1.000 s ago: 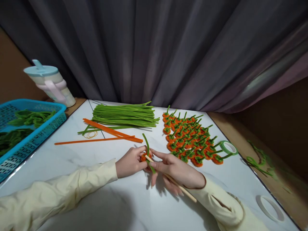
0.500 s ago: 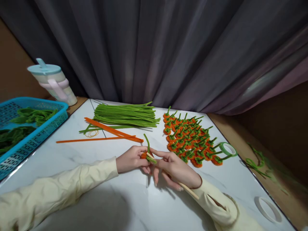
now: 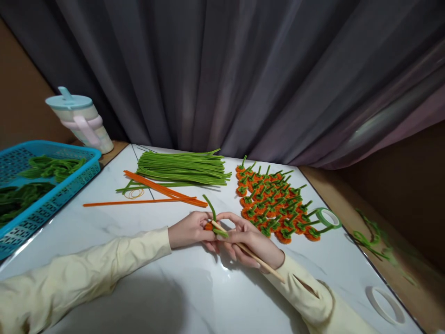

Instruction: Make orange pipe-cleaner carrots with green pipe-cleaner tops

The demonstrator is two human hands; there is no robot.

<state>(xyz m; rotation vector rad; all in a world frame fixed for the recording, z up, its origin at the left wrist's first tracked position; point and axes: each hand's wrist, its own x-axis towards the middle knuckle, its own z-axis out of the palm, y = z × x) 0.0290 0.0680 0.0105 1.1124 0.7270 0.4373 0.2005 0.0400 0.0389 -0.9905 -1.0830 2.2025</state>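
Over the middle of the white table [image 3: 146, 297], my left hand [image 3: 189, 231] is closed around a small orange pipe-cleaner piece [image 3: 209, 226], mostly hidden by the fingers. A green pipe cleaner [image 3: 210, 206] sticks up from it, and another green bit lies across its near side. My right hand [image 3: 255, 241] is closed on a thin wooden stick [image 3: 262, 263], whose tip meets the orange and green piece. Its thumb and index finger touch the work beside the left fingers. To the right stand several rows of finished orange pieces with green stems [image 3: 271, 202].
Behind the hands lie a bundle of green pipe cleaners [image 3: 181, 167], orange pipe cleaners [image 3: 156, 185] and a rubber band [image 3: 134, 194]. A blue basket [image 3: 74, 181] and a tumbler [image 3: 81, 118] are at left. Green tape [image 3: 328, 218] and a white roll [image 3: 384, 305] sit at right.
The wooden stick now shows more along my right palm, and the right index finger arches higher. The upright green pipe cleaner leans further left. My left hand has barely moved.
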